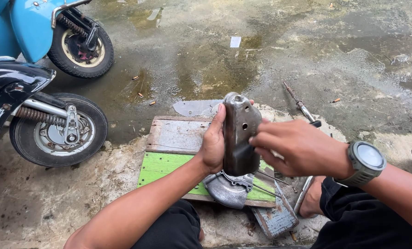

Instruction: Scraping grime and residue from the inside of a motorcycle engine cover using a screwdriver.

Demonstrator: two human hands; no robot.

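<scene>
My left hand [213, 143] grips a dark, dirty metal cover [239, 133] with small holes, held upright over a wooden board. My right hand [298, 147], with a grey wristwatch [366, 161] on its wrist, holds a thin dark tool [315, 123] pressed against the cover's right side. Below the cover, a rounded silver metal casing [226, 190] lies on the board. The tool's working end is hidden between my fingers and the cover.
The wooden board [169, 152], part green and part grey, rests on wet concrete. Two scooter front wheels stand at left, one black [58, 131], one blue [79, 46]. A long metal rod [298, 102] and thin rods [268, 182] lie at right. Puddles [206, 69] spread beyond.
</scene>
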